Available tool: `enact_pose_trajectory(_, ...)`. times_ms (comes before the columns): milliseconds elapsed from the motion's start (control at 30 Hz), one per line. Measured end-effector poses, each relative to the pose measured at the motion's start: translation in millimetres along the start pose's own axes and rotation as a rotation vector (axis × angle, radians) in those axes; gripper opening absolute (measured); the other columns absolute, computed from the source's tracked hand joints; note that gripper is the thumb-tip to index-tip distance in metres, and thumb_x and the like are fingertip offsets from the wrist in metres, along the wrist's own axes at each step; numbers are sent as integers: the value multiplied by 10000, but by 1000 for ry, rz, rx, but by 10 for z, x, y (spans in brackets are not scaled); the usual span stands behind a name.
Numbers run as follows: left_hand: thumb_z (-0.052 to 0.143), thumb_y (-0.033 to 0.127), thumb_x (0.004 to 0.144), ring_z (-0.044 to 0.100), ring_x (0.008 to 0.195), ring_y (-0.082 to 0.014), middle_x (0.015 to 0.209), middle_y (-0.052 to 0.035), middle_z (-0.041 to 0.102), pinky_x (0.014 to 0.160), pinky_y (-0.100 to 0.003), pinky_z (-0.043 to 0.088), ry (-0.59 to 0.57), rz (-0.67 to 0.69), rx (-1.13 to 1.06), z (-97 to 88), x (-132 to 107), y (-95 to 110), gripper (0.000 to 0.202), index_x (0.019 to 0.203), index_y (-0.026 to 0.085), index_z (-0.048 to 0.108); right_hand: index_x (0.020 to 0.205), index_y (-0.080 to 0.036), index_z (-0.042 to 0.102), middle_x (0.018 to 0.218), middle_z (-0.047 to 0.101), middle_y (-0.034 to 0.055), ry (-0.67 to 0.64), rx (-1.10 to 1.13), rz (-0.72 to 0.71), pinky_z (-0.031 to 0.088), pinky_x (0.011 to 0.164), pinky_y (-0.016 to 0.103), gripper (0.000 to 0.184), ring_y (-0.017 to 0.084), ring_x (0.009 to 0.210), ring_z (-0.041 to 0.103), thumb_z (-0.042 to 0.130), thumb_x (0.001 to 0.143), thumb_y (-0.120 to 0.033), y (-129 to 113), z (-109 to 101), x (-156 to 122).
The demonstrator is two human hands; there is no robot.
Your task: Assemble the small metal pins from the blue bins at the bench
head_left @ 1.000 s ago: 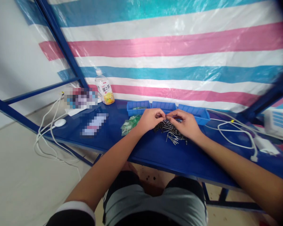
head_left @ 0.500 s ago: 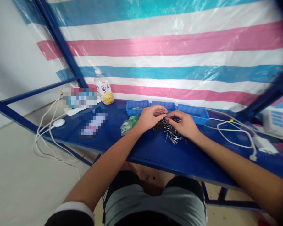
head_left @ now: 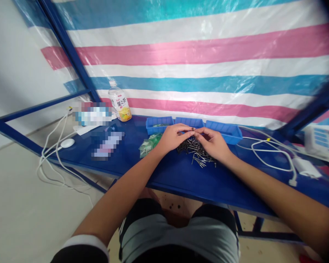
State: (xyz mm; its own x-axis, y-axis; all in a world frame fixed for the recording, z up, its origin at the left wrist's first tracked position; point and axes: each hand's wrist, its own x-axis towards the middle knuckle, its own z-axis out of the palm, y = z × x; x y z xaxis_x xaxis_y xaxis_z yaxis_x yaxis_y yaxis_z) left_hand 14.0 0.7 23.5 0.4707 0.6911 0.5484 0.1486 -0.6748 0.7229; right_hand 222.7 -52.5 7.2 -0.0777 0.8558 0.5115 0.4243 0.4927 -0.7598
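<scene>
Table (head_left: 178, 177): long, shiny and dark blue, with blue metal legs.
Sheet (head_left: 197, 54): a big plastic one hangs behind, striped pink, white and blue.
Bottle (head_left: 120, 101): stands up at the back left, with yellow drink low inside and a white cap.
Trays (head_left: 226, 132): three little blue ones sit in a row near the sheet.
Green bags (head_left: 149, 143): a small heap lies just in front of the left tray.
White wires (head_left: 53, 153): they hang off the left end, by a round white thing (head_left: 67, 143).
White cord (head_left: 268, 157): curls on the right side, ending at a white block (head_left: 304, 166).
</scene>
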Motion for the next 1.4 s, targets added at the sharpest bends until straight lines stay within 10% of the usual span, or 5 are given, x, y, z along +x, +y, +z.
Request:
enact_pose_trajectory(467, 651, 196, 979, 734, 968, -222, 1061, -79, 811, 963, -403, 584, 54, 37, 394, -55, 17, -61, 179, 1066, 193, 807, 1019, -242, 753, 912, 772, 61, 139, 245, 168, 587, 619, 320, 374, 220, 815, 718, 755, 926, -604, 188, -71, 122)
enact_pose_trajectory(700, 803, 223, 872, 518, 1348, -369, 1342, -87, 722, 1134, -595, 433, 130, 105, 678, -79, 39, -312, 302, 1173, 244, 805, 1019, -237, 745, 817, 719, 31, 226, 265, 208, 442, 420, 241, 386, 151, 597, 618, 775, 907, -606, 233, -134, 168)
enact_pose_trajectory(1400, 746, 137, 920, 517, 1338, -331, 1393, -67, 659, 1147, -559, 459, 228, 218, 636, -142, 120, -270, 156, 997, 260, 804, 1131, -285, 675, 804, 704, 36, 360, 6, -28, 582, 636, 368, 363, 204, 668, 668, 582, 1038, -623, -20, -145, 58)
